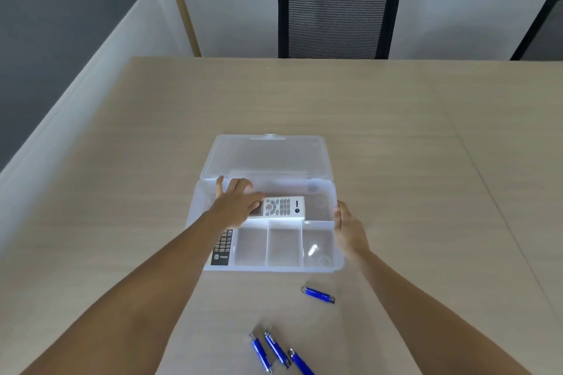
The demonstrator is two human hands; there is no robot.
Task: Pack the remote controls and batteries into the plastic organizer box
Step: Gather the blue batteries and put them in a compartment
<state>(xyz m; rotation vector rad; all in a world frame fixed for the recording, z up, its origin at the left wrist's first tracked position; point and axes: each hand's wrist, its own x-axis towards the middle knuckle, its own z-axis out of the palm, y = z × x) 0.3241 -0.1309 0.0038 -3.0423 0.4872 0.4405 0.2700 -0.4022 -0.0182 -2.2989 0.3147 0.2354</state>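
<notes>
A clear plastic organizer box (318,268) stands open on the table, its lid (268,158) laid back. A white remote control (285,207) lies in the long rear compartment, and my left hand (236,202) rests on its left end, fingers spread. A second remote with a black lower end (222,248) lies in the front left compartment, partly hidden by my left forearm. My right hand (348,230) holds the box's right wall. One blue battery (318,294) lies in front of the box, and three more (275,352) lie nearer me.
The beige table (396,146) stretches far behind and to the right of the box. A black mesh chair (336,18) stands at the far edge, another chair (545,30) at the right. Three small front compartments (283,246) hold nothing.
</notes>
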